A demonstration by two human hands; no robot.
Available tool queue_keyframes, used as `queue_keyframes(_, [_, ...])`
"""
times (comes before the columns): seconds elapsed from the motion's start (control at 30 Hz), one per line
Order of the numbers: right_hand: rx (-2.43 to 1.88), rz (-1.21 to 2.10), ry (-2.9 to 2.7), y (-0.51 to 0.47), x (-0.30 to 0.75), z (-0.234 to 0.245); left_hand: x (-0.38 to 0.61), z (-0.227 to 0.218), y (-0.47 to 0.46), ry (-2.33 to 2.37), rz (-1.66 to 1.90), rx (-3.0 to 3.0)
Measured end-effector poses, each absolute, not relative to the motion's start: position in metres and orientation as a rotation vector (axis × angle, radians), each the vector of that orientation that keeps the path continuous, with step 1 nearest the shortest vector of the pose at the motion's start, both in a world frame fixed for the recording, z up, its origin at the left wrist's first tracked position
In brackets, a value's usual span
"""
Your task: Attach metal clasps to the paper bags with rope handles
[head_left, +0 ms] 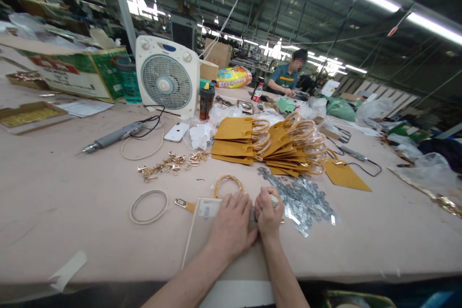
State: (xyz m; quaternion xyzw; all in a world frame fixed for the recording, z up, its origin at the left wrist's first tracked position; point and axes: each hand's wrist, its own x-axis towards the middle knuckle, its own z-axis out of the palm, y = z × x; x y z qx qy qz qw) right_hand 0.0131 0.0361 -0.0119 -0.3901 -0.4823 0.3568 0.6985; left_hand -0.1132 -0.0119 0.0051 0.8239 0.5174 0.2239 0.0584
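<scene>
A light grey-beige bag panel point(202, 240) lies on the table, with a wrapped mustard loop handle point(229, 177) at its far edge. A mustard strap with a gold metal fitting point(180, 202) sticks out on its left. My left hand point(233, 219) rests flat over the panel, fingers stretched forward. Beside it, my right hand point(268, 214) is closed round a tool with a pale rounded handle point(275, 200); the fist hides its working end. A small metal plate point(206, 212) shows on the panel. Loose silver metal plates point(306, 202) lie right of my right hand.
Mustard bag pieces with handles point(234, 137) are stacked beyond my hands. Gold clasps point(166, 166), a tape roll point(149, 207), an electric screwdriver point(111, 138) and a phone point(176, 132) lie leftward. A box fan point(168, 77) stands behind. Another person point(285, 79) works farther back.
</scene>
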Motion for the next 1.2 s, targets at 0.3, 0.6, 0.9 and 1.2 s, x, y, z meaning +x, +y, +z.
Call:
queue_keyframes(0.3, [-0.618, 0.839, -0.703, 0.031, 0.030, -0.002, -0.109, 0.010, -0.017, 1.626, 0.627, 2.496])
queue_keyframes(0.6, [-0.686, 0.901, -0.784, 0.047, 0.023, 0.006, -0.111, 0.010, -0.022, 1.627, 0.607, 2.501])
queue_keyframes(0.9, [-0.841, 1.143, -1.029, 0.061, 0.017, 0.016, -0.109, 0.008, -0.022, 1.666, 0.626, 2.515])
queue_keyframes(1.2, [-0.838, 0.957, -1.075, 0.036, 0.020, 0.004, -0.110, 0.008, -0.021, 1.643, 0.610, 2.490])
